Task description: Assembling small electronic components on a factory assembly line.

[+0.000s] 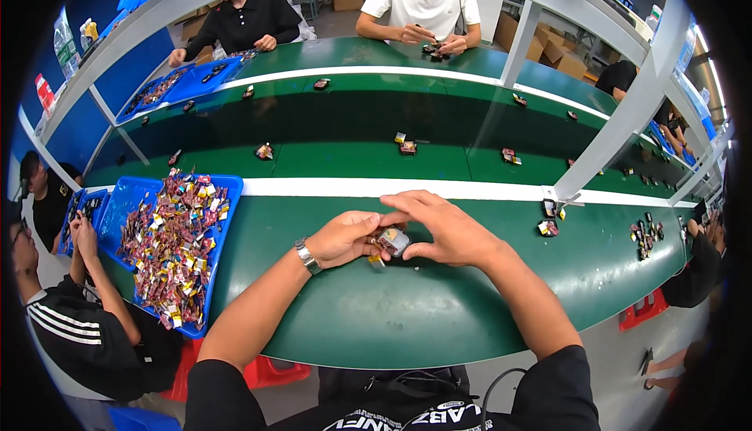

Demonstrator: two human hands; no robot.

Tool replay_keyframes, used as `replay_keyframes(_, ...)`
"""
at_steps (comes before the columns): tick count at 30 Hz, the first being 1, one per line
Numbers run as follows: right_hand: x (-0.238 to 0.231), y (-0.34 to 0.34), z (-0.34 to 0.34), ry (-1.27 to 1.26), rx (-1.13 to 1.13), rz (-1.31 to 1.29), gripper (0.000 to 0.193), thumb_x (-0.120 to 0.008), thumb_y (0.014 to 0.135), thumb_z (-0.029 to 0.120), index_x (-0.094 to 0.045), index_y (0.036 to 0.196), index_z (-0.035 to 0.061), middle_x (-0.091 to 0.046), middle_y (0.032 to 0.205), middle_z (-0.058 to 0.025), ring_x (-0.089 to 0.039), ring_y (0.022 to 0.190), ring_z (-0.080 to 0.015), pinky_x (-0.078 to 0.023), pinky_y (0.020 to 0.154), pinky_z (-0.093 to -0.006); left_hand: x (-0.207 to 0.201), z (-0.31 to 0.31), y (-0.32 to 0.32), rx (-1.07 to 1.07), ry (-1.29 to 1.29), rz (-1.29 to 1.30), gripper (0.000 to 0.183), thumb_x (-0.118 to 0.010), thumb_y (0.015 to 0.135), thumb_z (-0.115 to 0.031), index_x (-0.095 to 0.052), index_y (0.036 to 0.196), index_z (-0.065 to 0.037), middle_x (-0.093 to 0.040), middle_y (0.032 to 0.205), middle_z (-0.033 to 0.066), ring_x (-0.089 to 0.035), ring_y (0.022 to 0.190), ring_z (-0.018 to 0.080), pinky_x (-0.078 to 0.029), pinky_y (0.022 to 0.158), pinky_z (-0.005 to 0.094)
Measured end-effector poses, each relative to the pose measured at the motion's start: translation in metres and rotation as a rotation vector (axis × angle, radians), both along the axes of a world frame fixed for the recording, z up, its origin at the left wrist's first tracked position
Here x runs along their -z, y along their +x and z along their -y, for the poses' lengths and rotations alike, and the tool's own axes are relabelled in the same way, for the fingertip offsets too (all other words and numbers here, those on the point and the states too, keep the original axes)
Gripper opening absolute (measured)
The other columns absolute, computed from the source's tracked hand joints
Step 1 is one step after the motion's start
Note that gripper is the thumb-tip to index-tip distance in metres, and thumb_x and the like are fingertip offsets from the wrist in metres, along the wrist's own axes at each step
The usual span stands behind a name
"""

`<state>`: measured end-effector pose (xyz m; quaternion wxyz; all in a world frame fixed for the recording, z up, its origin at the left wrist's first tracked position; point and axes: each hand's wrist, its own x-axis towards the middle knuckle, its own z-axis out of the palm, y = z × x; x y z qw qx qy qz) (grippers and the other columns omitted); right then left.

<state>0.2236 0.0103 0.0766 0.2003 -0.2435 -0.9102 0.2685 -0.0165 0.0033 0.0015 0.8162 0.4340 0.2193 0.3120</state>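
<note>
The small plastic piece (393,241) lies at three o'clock from the left hand (342,239) pinching it (long axis unclear), the right hand (454,231) spread, thumb at its four-o'clock edge.

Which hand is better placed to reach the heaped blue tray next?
Probably the left hand: it is closer to the heaped blue tray, which lies to its left. The right hand is farther off, beyond the small item. Both hands are at that item, so the right would likely need to hold it.
</note>
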Motion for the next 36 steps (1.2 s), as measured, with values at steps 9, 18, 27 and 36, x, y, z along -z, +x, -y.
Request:
replay_keyframes(9,0.027,-0.009,0.018,0.084,0.287,-0.201,0.046,-0.073,0.082,0.008,-0.058,0.126,0.0090,-0.056,0.125,-0.0108,-0.056,0.114,-0.0307,-0.049,0.095,-0.0404,-0.006,0.006,0.012,-0.290,0.067,0.018,0.031,-0.056,0.099,-0.011,-0.048,0.129,-0.005,-0.061,0.117,0.0145,-0.067,0.099,0.0230,-0.057,0.090,0.0386)
replay_keyframes(18,0.039,-0.008,0.014,0.188,0.221,-0.148,0.015,-0.074,0.081,0.009,-0.070,0.096,0.0092,-0.055,0.122,-0.0069,-0.057,0.108,-0.0261,-0.055,0.085,-0.0369,-0.003,0.006,0.011,-0.207,0.070,-0.061,0.028,-0.054,0.099,-0.010,-0.049,0.126,-0.006,-0.061,0.120,0.0096,-0.064,0.108,0.0205,-0.055,0.094,0.0408)
replay_keyframes(27,0.038,-0.006,0.012,0.164,0.182,-0.120,0.010,-0.071,0.082,0.009,-0.069,0.091,0.0081,-0.056,0.123,-0.0067,-0.056,0.113,-0.0257,-0.051,0.091,-0.0381,-0.017,0.008,0.008,-0.195,0.332,-0.360,0.038,-0.052,0.097,-0.003,-0.055,0.135,-0.001,-0.059,0.129,0.0119,-0.064,0.107,0.0182,-0.055,0.092,0.0347)
replay_keyframes(36,0.034,-0.004,0.013,0.077,0.153,-0.080,0.008,-0.071,0.081,0.007,-0.065,0.086,0.0061,-0.056,0.124,-0.0076,-0.055,0.115,-0.0276,-0.051,0.092,-0.0386,-0.017,0.012,0.012,-0.179,0.171,-0.283,0.029,-0.050,0.095,0.004,-0.051,0.123,-0.001,-0.058,0.125,0.0122,-0.063,0.109,0.0186,-0.056,0.098,0.0369)
